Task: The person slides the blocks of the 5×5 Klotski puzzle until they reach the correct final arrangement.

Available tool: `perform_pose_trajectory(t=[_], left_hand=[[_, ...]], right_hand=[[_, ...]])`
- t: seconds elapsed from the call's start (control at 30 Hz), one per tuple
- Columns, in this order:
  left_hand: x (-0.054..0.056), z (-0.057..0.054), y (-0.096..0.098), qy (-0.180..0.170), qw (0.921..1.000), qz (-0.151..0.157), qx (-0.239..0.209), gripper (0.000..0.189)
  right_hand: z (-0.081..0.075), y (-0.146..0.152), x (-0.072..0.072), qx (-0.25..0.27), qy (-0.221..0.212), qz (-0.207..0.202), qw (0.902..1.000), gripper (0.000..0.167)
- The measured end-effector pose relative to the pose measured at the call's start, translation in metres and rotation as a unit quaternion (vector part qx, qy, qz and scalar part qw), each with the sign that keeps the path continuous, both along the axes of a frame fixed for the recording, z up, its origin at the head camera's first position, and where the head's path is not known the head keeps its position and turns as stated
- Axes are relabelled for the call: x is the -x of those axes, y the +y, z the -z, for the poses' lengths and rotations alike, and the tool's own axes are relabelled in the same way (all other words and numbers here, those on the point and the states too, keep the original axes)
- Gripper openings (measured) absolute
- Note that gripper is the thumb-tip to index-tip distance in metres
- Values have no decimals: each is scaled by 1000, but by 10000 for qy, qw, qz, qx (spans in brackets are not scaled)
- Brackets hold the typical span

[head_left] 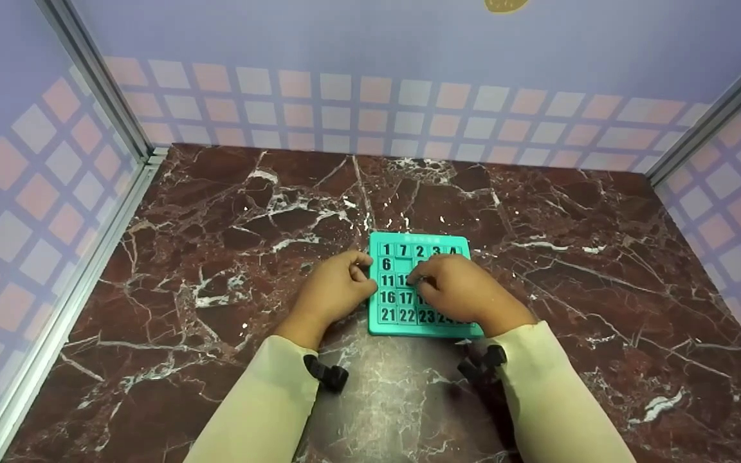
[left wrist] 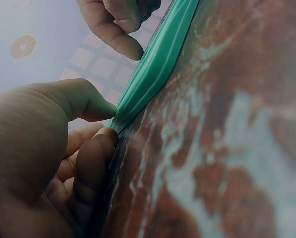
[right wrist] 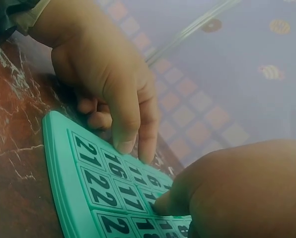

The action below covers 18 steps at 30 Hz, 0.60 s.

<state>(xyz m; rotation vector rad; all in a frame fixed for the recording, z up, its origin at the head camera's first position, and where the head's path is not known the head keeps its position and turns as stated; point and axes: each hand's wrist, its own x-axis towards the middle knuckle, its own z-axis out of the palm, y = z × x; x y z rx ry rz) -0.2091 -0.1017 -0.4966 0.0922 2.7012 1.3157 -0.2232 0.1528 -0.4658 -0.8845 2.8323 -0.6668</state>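
Note:
A teal sliding number puzzle (head_left: 425, 330) lies flat on the marbled table, its tiles bearing black numbers. The top row reads 1, 7, 2, 3, 4, and a gap shows right of the 6. At the puzzle's left edge, my left hand (head_left: 335, 289) pinches the rim between thumb and finger, clearest in the left wrist view (left wrist: 43, 144). My right hand (head_left: 464, 289) is over the right half, covering several tiles. One of its fingertips (right wrist: 163, 203) touches a tile around the 12, just below the gap; its other fingers are partly hidden.
Dark red marbled tabletop (head_left: 267, 251) with white veins surrounds the puzzle. Lilac panels (head_left: 370, 38) with pink and white squares enclose the back and sides, joined by metal corner posts (head_left: 97, 77). Black straps with small devices (head_left: 327, 373) sit at both wrists.

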Motion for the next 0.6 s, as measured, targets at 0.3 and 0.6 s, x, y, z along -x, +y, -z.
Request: perform_pose_trajectory(t=[0.3,0.6], left_hand=[[-1,0,0,29,10000,-38,12,46],[-1,0,0,82,10000,5,-44,45]], right_hand=[[-5,-1,-3,-158,-200,61,9997,29],[-4,-1,0,-212,-72,251,9994,29]])
